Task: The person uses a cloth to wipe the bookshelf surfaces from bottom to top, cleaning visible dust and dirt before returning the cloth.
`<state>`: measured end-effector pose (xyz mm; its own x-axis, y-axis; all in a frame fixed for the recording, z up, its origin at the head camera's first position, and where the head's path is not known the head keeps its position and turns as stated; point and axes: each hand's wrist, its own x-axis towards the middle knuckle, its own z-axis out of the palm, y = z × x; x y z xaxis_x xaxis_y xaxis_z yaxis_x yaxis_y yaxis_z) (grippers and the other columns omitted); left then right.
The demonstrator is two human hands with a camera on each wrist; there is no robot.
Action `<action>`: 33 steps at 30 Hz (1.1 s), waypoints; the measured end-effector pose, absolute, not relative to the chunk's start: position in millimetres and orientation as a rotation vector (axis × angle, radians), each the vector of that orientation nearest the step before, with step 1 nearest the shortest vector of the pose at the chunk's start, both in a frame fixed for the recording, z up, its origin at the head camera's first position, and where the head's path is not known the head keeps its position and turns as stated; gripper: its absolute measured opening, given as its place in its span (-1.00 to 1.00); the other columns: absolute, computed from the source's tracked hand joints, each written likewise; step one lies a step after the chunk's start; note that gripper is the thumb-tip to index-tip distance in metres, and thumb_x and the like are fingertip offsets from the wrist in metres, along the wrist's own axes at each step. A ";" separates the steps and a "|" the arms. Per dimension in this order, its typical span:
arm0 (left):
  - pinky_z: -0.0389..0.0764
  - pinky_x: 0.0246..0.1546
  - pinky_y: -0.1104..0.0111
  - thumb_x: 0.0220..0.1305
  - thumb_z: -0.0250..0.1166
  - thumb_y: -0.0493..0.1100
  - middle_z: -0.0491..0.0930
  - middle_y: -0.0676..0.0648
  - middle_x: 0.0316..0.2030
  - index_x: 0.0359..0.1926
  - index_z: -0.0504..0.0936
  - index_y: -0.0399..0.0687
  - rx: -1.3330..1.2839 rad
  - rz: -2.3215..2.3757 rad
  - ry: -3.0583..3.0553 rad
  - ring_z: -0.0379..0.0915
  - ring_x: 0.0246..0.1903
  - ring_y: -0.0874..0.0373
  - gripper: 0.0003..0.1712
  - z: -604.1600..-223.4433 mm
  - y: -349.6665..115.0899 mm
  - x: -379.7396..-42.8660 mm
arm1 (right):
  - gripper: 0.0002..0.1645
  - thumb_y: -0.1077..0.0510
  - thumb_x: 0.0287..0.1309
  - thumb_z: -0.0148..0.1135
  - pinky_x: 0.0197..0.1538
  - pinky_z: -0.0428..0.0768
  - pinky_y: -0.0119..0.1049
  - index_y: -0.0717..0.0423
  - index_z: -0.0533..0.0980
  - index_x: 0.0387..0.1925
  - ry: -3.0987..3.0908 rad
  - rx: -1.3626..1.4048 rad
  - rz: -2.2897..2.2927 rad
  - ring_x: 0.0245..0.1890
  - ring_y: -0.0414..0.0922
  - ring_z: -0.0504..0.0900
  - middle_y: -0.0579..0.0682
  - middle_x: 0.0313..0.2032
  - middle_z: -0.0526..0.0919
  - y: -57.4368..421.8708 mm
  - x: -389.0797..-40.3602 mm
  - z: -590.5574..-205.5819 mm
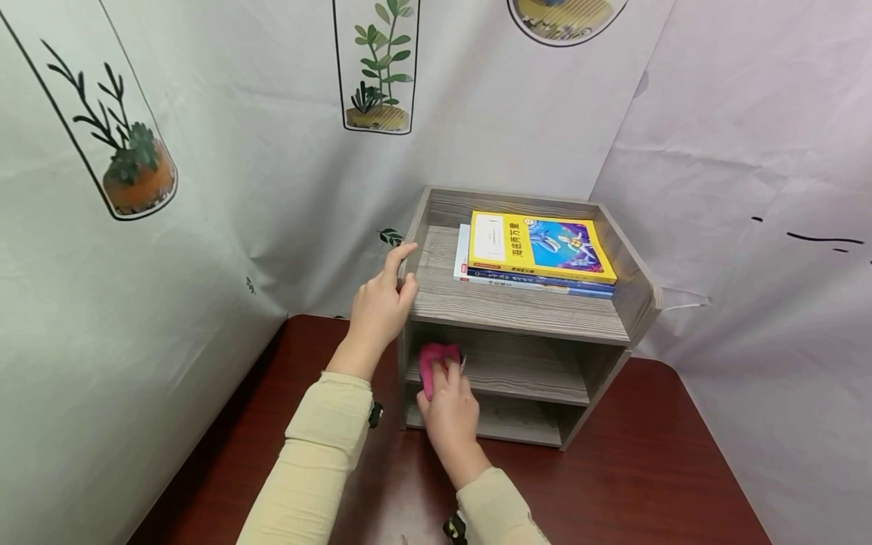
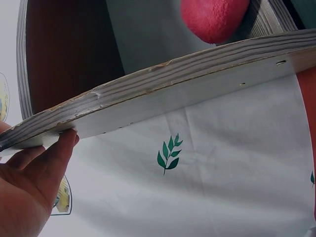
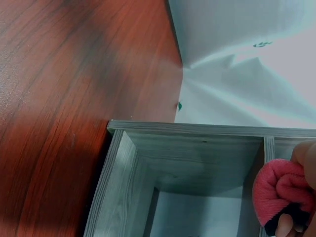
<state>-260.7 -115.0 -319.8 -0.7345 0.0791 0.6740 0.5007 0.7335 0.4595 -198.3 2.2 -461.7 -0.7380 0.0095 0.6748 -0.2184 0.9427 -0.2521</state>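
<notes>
A small grey wood-grain shelf (image 1: 504, 312) stands on the table, with an upper tray and two compartments under it. My left hand (image 1: 381, 306) grips the top of its left side panel (image 2: 148, 79), with fingers on the outer face and the thumb toward the inside. Near the left end of the middle compartment, my right hand (image 1: 452, 415) holds a folded, fuzzy pink cloth (image 3: 276, 190). A black part of the cloth shows by the fingertips in the right wrist view. Part of the cloth is hidden behind the fingers.
A stack of books lies in the upper tray, topped by a yellow book (image 1: 504, 246). Beneath the shelf is a dark red-brown table (image 1: 654, 439). White curtains (image 1: 272, 151) printed with plants hang behind and at both sides.
</notes>
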 end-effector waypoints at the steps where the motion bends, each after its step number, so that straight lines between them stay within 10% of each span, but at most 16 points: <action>1: 0.15 -0.74 0.26 0.27 -0.01 -0.15 0.22 -0.04 -0.71 0.24 0.28 0.13 -0.436 -0.853 -2.288 0.05 -0.80 0.07 -0.51 -319.7 -115.1 -260.4 | -0.41 0.10 -0.33 0.41 -0.55 0.51 -0.09 0.10 0.57 -0.08 -2.374 0.147 0.410 -0.40 0.03 0.52 0.03 -0.13 0.48 1.5 -198.3 -461.6; 33: 0.12 -0.75 0.29 0.26 -0.03 -0.14 0.26 -0.05 -0.71 0.23 0.28 0.11 -0.425 -0.830 -2.268 0.02 -0.80 0.10 -0.51 -321.5 -114.5 -261.0 | -0.46 0.23 0.01 0.21 -0.15 0.51 -0.09 0.20 0.44 0.11 -2.224 0.093 1.182 -0.07 0.02 0.54 0.08 0.11 0.42 -31.9 -197.0 -465.6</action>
<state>-261.0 -114.5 -321.5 -0.7185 0.0687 0.6921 0.4990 0.7441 0.4442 -197.0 -31.9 -465.6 -0.8104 0.2143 0.5453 -0.3319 0.5989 -0.7288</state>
